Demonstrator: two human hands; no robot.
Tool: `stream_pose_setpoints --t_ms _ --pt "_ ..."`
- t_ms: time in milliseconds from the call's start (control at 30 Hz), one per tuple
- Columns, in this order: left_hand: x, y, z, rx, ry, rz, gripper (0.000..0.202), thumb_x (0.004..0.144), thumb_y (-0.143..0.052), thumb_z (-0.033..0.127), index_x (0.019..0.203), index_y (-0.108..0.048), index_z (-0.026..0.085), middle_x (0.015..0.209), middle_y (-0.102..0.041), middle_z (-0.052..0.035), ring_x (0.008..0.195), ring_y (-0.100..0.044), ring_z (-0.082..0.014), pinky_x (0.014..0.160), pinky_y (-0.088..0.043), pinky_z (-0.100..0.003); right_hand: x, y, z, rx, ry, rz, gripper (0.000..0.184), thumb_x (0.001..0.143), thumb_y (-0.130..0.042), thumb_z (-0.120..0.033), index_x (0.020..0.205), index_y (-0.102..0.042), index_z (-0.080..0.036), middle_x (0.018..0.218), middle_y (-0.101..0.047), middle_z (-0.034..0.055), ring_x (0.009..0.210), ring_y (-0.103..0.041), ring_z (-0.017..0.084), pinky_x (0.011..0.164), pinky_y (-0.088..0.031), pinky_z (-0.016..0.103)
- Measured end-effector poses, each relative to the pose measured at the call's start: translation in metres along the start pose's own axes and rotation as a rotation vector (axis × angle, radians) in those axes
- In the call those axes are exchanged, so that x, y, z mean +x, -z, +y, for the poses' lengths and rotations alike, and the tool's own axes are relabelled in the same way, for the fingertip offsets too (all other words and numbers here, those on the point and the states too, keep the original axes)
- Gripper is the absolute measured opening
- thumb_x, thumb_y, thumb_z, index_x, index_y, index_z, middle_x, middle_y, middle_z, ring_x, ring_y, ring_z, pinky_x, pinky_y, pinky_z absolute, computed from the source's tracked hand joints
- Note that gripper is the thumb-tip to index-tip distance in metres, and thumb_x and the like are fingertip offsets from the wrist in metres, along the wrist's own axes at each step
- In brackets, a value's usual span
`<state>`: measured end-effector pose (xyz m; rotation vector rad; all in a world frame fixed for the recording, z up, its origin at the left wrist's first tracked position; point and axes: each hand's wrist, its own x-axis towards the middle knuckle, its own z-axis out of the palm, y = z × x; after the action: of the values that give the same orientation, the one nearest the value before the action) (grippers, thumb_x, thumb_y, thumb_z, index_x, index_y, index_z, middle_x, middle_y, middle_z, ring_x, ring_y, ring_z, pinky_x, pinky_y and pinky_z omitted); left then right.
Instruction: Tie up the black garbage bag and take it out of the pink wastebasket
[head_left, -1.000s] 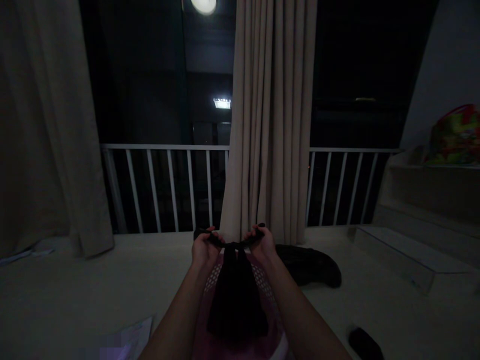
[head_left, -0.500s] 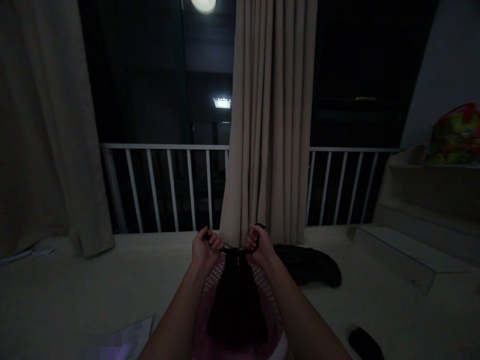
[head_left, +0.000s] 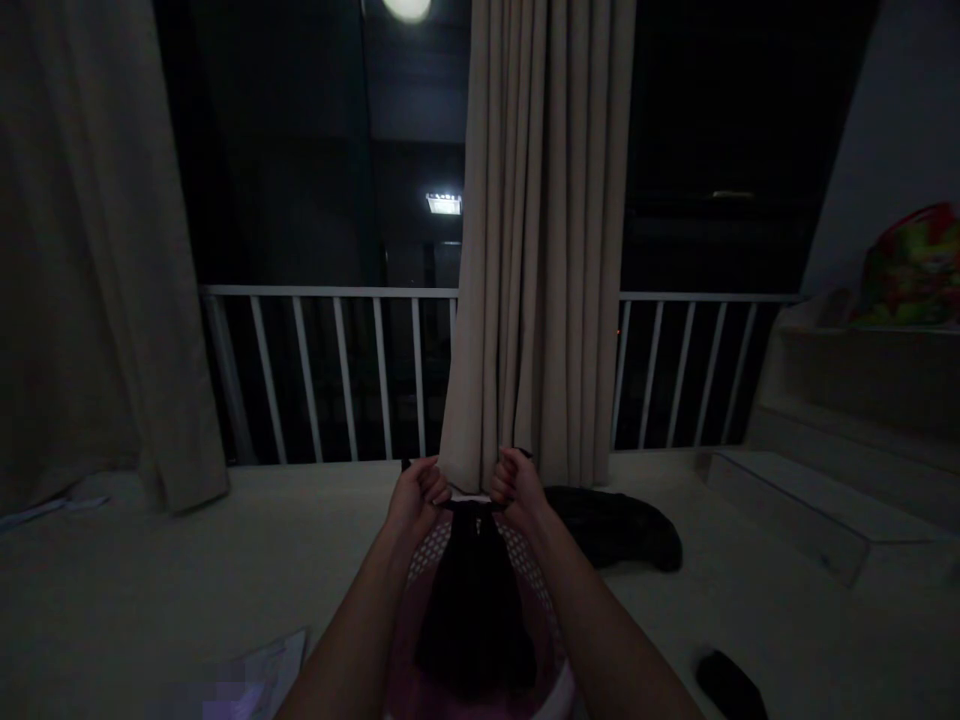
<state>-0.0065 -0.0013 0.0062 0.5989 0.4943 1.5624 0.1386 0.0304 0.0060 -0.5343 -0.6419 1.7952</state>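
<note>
A black garment (head_left: 476, 605) hangs down in front of me, flaring toward its lower edge; the dark light hides its exact kind. My left hand (head_left: 420, 492) is closed on the black strap at its upper left. On the other side, my right hand (head_left: 517, 485) grips the strap at the upper right, and a bit of black material pokes out above that fist. Behind and below the garment stands a pink basket (head_left: 429, 553) with a perforated rim, partly covered by the cloth and my forearms.
A dark bundle (head_left: 619, 528) lies on the floor right of the basket, and a small black object (head_left: 727, 682) is nearer me. Flat plastic-looking packaging (head_left: 281, 660) lies at lower left. Beyond are a beige curtain (head_left: 547, 250), a white railing (head_left: 322, 292) and pale steps (head_left: 795, 490) on the right.
My left hand has shifted slightly right and turned, closing in on the garment's top edge. My right hand has closed more tightly on its strap. The basket stays put.
</note>
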Motion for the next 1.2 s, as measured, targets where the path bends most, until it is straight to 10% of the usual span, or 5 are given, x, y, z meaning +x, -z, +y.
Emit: stream_pose_setpoints --t_ms 533,1200 --pt "0.003 0.0 -0.001 0.103 0.115 0.056 0.057 0.073 -0.06 0.041 0.051 -0.01 0.021 0.035 -0.015 0.0107 0.026 -0.015 -0.0026 0.031 -0.007 -0.017 -0.002 -0.003 0.003 -0.1 -0.042 -0.003 0.048 0.084 -0.036 -0.048 0.051 -0.016 -0.02 0.033 -0.017 -0.0087 0.028 -0.01 0.004 0.03 -0.004 0.017" --pt "0.006 0.004 -0.015 0.509 -0.118 0.071 0.042 0.057 -0.069 0.033 0.049 -0.03 0.021 0.038 -0.023 0.012 0.032 -0.018 -0.0015 0.034 -0.01 -0.018 0.005 0.004 0.014 -0.33 0.141 0.041 0.035 0.058 -0.065 -0.028 0.051 -0.032 -0.02 0.034 -0.027 -0.0103 0.03 -0.024 0.004 0.033 -0.017 0.02"
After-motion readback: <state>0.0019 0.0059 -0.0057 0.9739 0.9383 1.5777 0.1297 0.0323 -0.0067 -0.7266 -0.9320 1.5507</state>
